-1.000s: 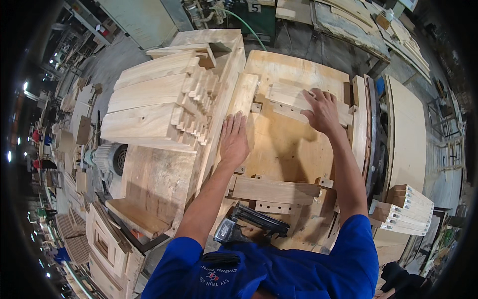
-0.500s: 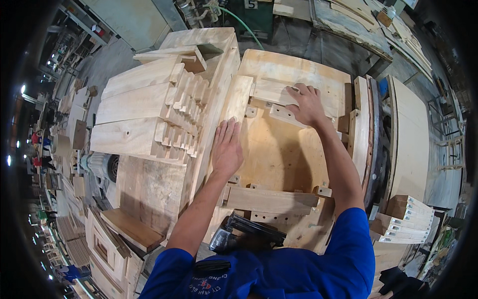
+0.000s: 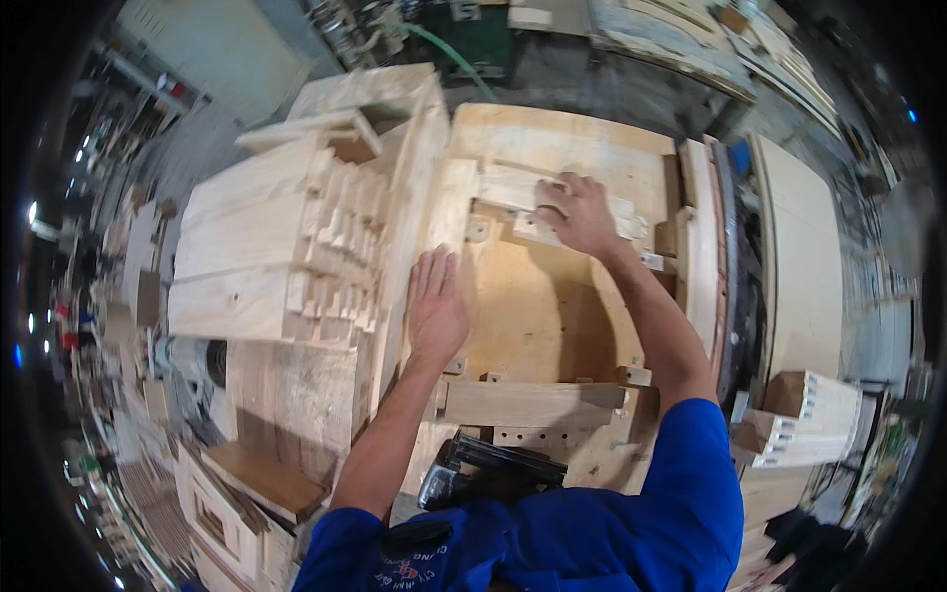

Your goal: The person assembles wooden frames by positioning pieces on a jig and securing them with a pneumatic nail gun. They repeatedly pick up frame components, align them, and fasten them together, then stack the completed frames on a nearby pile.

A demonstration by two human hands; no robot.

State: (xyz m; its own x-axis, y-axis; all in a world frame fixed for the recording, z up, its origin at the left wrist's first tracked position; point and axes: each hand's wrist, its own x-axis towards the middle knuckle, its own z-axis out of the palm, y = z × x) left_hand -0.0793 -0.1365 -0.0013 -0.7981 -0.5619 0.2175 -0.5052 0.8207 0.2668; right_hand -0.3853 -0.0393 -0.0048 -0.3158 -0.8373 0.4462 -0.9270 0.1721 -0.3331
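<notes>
On the plywood jig table (image 3: 533,306), a pale wooden slat (image 3: 513,187) lies crosswise at twelve o'clock under the right hand (image 3: 577,212), fingers curled onto it; left hand (image 3: 434,311) rests flat, open, nearer.

No packages, signs or screens visible anywhere in workshop view. Only label-like item: small patch of pale printed lettering on chest of blue work shirt (image 3: 446,560), at bottom edge of frame, lower centre, partly folded and too small to make out. Wooden parts and boards around bench carry no stickers or tags.
</notes>
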